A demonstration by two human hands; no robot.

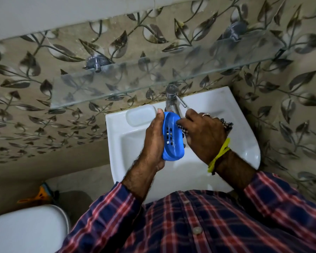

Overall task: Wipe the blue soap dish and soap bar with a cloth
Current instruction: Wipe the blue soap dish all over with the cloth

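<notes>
Left hand: your left hand (153, 139) grips one blue soap dish (171, 137), tilted over the sink (244, 143).
Right hand: your right hand (202, 132) presses one checked cloth (183, 130) inside it.
Soap bar: none visible.
Risk: a hard push could slip the dish into the basin.
Beyond: one tap (171, 96).

Beige wall tiles (290, 84) with dark leaf-and-vine pattern; plain pale band above. Clear glass shelf (153, 77) on two wall brackets, above white washbasin (244, 136) with chrome tap (171, 97). White toilet (26, 229) at lower left; orange and blue object beside it on floor, blurred. Light dim, even.
</notes>
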